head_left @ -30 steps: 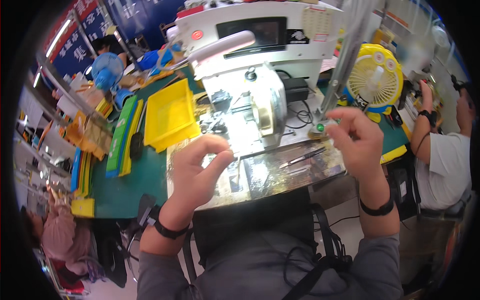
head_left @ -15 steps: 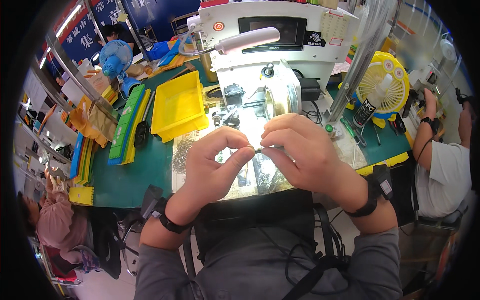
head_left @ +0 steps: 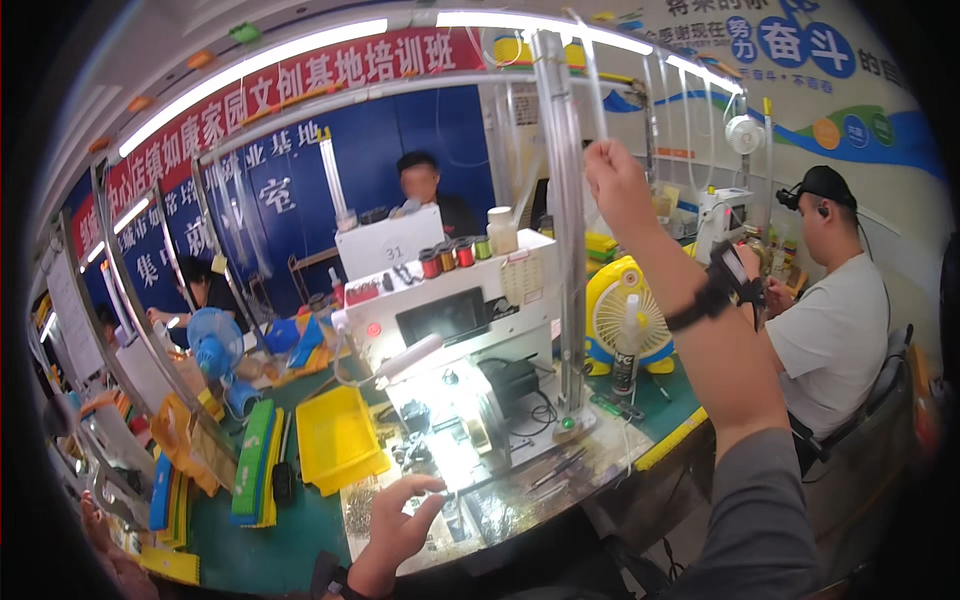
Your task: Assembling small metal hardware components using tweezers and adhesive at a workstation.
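My right hand [head_left: 620, 190] is raised high beside the upright metal post [head_left: 560, 200]. Its fingers are closed at the lower end of a pale hanging strand [head_left: 592, 85]. Low over the near edge of the bench is my left hand [head_left: 400, 520], its thumb and forefinger tips brought close together in a pinch. Whatever lies between those tips is too small to make out. Ahead of it, under bright light, stands the white machine [head_left: 530, 290] with a round metal wheel [head_left: 482, 420]. A pile of small metal pieces [head_left: 362, 508] lies beside the left hand.
A yellow tray [head_left: 340, 440] and green, blue and yellow racks [head_left: 258, 465] occupy the left. A lamp [head_left: 408, 360] leans over the machine, topped with thread spools [head_left: 447, 258]. A yellow fan [head_left: 628, 310] and spray bottle [head_left: 626, 350] stand right. A co-worker [head_left: 840, 320] sits beyond.
My hands have parted from their shared pinch. The right one has risen to the hanging strand; the left stays low. The head view has tilted upward, showing more of the wall and lights.
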Tool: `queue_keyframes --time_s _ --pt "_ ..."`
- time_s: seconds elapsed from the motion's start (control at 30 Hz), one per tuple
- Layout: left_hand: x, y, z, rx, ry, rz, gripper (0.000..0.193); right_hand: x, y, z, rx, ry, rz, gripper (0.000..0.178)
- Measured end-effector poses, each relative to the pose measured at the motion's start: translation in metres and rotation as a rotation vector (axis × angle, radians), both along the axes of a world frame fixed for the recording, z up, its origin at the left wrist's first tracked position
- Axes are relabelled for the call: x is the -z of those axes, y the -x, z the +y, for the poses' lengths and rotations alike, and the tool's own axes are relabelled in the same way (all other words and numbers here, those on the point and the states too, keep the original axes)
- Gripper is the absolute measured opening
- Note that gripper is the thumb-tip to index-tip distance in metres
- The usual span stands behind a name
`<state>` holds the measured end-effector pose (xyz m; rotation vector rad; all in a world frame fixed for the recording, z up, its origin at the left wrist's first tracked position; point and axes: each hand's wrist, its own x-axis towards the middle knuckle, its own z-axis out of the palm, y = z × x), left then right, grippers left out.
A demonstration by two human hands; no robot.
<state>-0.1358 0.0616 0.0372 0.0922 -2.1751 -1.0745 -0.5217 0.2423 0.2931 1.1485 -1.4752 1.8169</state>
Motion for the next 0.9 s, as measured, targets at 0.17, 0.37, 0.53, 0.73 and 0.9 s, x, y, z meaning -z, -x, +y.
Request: queue_keyframes --time_s 0.17,0.37,0.53,0.73,0.9 --pt "0.009 0.010 0.004 0.023 0.017 -0.017 0.015 -0.065 0.038 -0.021 0.299 0.094 0.056 0.025" --pt "0.007 0.011 0.000 0.055 -0.025 -0.057 0.013 -0.070 0.024 -0.024 0.345 0.006 0.236 0.027" --pt "0.013 0.003 0.005 0.060 0.014 -0.017 0.013 0.073 -0.046 -0.034 -0.017 0.092 -0.181 0.022" --pt "0.010 0.026 0.038 0.116 -0.003 0.063 0.042 0.294 -0.228 -0.012 -0.922 -0.117 -0.928 0.014" --pt "0.014 0.036 0.051 0.226 0.017 -0.010 0.022 0.331 -0.251 0.014 -0.982 -0.645 -0.736 0.016"
